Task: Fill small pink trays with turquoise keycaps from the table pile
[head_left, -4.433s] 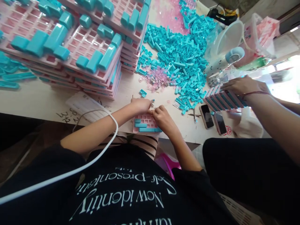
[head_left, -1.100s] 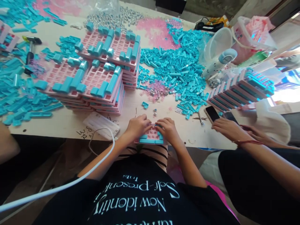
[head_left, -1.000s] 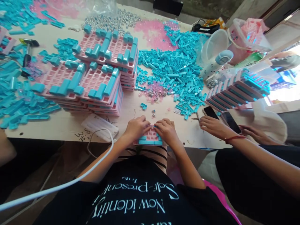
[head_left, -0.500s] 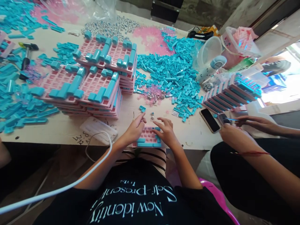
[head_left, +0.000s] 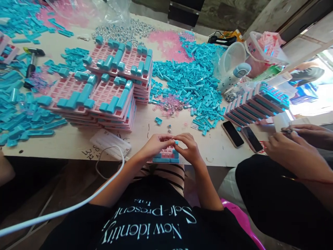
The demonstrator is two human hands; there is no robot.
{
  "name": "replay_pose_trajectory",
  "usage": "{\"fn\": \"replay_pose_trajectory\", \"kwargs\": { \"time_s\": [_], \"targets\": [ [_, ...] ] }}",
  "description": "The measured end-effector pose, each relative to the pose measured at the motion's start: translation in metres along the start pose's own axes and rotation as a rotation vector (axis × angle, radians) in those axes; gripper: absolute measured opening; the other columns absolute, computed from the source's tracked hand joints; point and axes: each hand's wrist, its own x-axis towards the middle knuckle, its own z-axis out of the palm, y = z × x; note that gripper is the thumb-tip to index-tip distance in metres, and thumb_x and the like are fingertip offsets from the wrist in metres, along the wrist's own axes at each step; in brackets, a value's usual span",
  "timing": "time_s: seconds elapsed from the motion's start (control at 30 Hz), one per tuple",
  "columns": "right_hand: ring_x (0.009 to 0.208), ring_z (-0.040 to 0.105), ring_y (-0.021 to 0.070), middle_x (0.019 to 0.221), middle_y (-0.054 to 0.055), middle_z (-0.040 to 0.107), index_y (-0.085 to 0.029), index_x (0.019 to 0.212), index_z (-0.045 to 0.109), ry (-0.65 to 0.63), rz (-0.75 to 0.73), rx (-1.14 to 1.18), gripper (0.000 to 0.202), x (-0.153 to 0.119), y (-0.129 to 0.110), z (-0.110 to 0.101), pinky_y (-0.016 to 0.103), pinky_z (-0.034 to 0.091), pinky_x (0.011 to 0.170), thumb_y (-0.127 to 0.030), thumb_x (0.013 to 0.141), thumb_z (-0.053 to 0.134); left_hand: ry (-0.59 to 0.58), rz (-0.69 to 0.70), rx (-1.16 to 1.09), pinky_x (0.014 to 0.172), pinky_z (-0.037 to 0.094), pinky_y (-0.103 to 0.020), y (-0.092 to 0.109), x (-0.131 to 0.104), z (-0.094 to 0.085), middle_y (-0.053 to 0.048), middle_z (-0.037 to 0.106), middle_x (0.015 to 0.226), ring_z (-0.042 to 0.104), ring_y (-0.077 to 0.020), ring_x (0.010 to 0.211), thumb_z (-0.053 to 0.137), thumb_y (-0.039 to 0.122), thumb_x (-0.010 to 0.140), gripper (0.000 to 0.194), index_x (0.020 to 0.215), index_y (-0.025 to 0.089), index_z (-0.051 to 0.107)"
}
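Note:
At the table's front edge lies a pink keyboard frame (head_left: 168,152) with blue keycaps along its near and right sides. Just above it, my right hand (head_left: 189,147) pinches a small blue keycap (head_left: 176,142) between thumb and fingers. My left hand (head_left: 157,144) comes in from the other side, its thumb and fingers closed at the tips and meeting the right fingertips. What the left fingertips hold, if anything, is too small to make out. Beyond the hands sit a loose blue keycap (head_left: 158,121) and a few tiny metallic parts (head_left: 169,127).
Stacked pink frames (head_left: 104,97) with blue keycaps stand left. A heap of blue keycaps (head_left: 187,80) spreads behind, near pink pieces (head_left: 169,45). A hammer (head_left: 31,66) lies far left. Two phones (head_left: 232,133) and a co-worker's hands (head_left: 291,142) are right. A white cable (head_left: 78,208) crosses the left.
My hands have come together over the frame, and a small blue keycap now shows in my right fingertips. On the right, the co-worker's hands have left the phone and handle something small.

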Motion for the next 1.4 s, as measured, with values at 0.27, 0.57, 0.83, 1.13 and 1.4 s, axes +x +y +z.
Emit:
{"fn": "replay_pose_trajectory", "kwargs": {
  "time_s": [0.27, 0.57, 0.83, 1.13, 1.4],
  "targets": [
    [0.093, 0.058, 0.0200, 0.092, 0.004, 0.065, -0.025, 0.097, 0.063, 0.028, 0.049, 0.053, 0.016, 0.001, -0.003, -0.002, 0.037, 0.047, 0.083, -0.026, 0.082, 0.059, 0.120, -0.028, -0.010, 0.063, 0.043, -0.023, 0.003, 0.001, 0.007, -0.004, 0.066, 0.078, 0.056, -0.0093, 0.065, 0.064, 0.027, 0.077, 0.070, 0.138, 0.011, 0.033],
    [0.090, 0.057, 0.0202, 0.092, 0.005, 0.066, -0.022, 0.096, 0.063, -0.119, -0.041, -0.120, 0.013, 0.002, 0.008, 0.001, 0.035, 0.044, 0.081, -0.028, 0.085, 0.058, 0.102, 0.133, 0.456, 0.074, 0.048, -0.028, -0.005, 0.004, 0.005, -0.007, 0.066, 0.092, 0.059, -0.0131, 0.076, 0.043, 0.013, 0.084, 0.045, 0.129, 0.013, 0.044],
    [0.097, 0.052, 0.0231, 0.096, 0.008, 0.063, -0.022, 0.097, 0.065, -0.178, -0.018, -0.206, 0.016, -0.002, 0.020, 0.008, 0.039, 0.044, 0.086, -0.028, 0.085, 0.057, 0.230, 0.305, 1.204, 0.089, 0.042, -0.034, -0.011, 0.004, -0.006, -0.011, 0.057, 0.098, 0.052, -0.0206, 0.096, 0.037, 0.005, 0.083, 0.041, 0.118, 0.014, 0.058],
    [0.093, 0.050, 0.0230, 0.092, 0.008, 0.063, -0.018, 0.095, 0.064, -0.230, -0.050, -0.233, 0.014, 0.000, 0.021, 0.014, 0.039, 0.046, 0.083, -0.023, 0.084, 0.058, 0.145, 0.284, 1.431, 0.079, 0.043, -0.034, -0.008, 0.002, 0.001, -0.009, 0.057, 0.096, 0.052, -0.0223, 0.093, 0.049, 0.027, 0.087, 0.022, 0.100, 0.016, 0.063],
    [0.084, 0.048, 0.0213, 0.078, 0.007, 0.059, -0.017, 0.077, 0.062, -0.312, -0.146, -0.317, 0.015, 0.006, 0.022, 0.015, 0.033, 0.043, 0.075, -0.021, 0.088, 0.052, 0.117, 0.405, 1.550, 0.075, 0.043, -0.031, -0.020, 0.008, -0.002, -0.008, 0.057, 0.091, 0.052, -0.0208, 0.090, 0.049, 0.021, 0.087, 0.014, 0.085, 0.014, 0.061]
  ]
}}
